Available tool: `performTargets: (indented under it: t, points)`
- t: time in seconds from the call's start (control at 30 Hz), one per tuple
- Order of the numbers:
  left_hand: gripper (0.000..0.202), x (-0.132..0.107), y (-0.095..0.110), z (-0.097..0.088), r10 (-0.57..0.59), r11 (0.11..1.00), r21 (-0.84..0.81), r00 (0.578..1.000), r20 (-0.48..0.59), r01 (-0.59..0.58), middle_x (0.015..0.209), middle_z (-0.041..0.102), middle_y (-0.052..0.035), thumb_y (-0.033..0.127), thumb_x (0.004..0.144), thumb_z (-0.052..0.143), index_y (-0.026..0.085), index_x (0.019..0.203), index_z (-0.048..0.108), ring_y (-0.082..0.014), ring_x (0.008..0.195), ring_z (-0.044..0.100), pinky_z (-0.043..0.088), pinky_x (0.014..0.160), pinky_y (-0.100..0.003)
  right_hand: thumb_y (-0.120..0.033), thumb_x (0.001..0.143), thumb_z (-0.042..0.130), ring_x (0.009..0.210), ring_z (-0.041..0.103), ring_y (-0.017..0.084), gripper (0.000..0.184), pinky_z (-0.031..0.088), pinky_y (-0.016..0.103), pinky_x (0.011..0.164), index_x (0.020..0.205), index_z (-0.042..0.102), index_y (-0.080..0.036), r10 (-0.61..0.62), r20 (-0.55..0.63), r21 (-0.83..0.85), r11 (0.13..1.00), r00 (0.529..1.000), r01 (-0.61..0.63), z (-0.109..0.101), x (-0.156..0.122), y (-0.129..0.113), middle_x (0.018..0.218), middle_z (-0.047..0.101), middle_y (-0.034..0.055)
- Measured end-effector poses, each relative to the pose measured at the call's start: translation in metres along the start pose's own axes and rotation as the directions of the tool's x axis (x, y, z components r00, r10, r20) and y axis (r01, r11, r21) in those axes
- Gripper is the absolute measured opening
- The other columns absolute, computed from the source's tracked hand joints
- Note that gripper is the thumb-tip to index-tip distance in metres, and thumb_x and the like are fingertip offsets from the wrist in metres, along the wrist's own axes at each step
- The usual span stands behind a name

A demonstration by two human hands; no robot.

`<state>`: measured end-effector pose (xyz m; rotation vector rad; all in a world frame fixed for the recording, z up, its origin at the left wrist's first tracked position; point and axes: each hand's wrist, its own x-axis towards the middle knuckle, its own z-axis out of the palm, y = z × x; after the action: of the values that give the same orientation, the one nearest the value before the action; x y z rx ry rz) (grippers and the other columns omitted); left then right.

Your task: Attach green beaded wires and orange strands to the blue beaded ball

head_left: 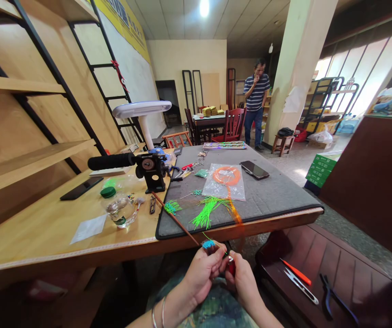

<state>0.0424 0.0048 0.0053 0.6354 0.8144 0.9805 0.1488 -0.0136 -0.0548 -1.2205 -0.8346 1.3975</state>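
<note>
My left hand (204,269) is closed around a small bunch with bright blue tips (208,244), just beyond the table's front edge. A thin green strand (208,236) sticks up beside it. My right hand (242,275) grips what looks like a red lighter (230,265) with a metal top, close to the left fingers. A thin brown rod (175,217) slants from the table toward the bunch; whether it touches is unclear. On the grey mat (267,196) lie bright green strands (208,212), a smaller green bundle with blue ends (172,207), and orange line (235,212).
A black clamp stand (153,175) and a glass of water (121,212) are on the left, a lamp (143,108) behind. A phone (255,169) lies on the mat. Thread snips (300,284) and pliers (329,296) rest on a stool at right. A person (255,98) stands at the back.
</note>
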Motion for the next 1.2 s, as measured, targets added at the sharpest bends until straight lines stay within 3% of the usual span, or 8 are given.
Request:
performTargets:
  t: [0.6,0.9,1.2]
  points:
    - [0.036,0.002,-0.003,-0.003,0.019,1.0,-0.017,1.0,-0.003,-0.019,0.045,0.039,0.0108,0.036,0.054,0.089,0.012,0.069,0.066,-0.0002,0.04,0.027,0.034,0.046,-0.014,-0.068,0.08,0.039,0.036,0.019,0.009,0.053,0.017,0.025,0.039,0.048,0.036,-0.025,-0.009,-0.043,-0.044,0.999,0.999,0.008,-0.003,0.003,0.006,0.036,0.025,-0.0079]
    - [0.036,0.001,-0.003,-0.001,0.025,1.0,-0.009,1.0,0.011,-0.025,0.042,0.034,0.0118,0.037,0.054,0.089,0.013,0.068,0.067,-0.0005,0.039,0.026,0.033,0.046,-0.014,-0.06,0.084,0.037,0.035,0.016,0.007,0.051,0.012,0.024,0.039,0.047,0.036,-0.024,-0.003,-0.005,0.029,1.0,1.0,0.003,-0.001,0.003,0.005,0.035,0.025,-0.0086]
    - [0.037,0.0,-0.002,0.0,0.017,1.0,-0.018,1.0,-0.023,-0.017,0.047,0.043,0.0099,0.036,0.051,0.091,0.013,0.068,0.067,0.0004,0.041,0.03,0.037,0.049,-0.013,-0.063,0.077,0.04,0.035,0.015,0.007,0.051,0.011,0.025,0.039,0.045,0.035,-0.024,0.024,-0.027,0.013,1.0,0.999,-0.024,0.003,-0.002,-0.004,0.035,0.025,-0.0083]
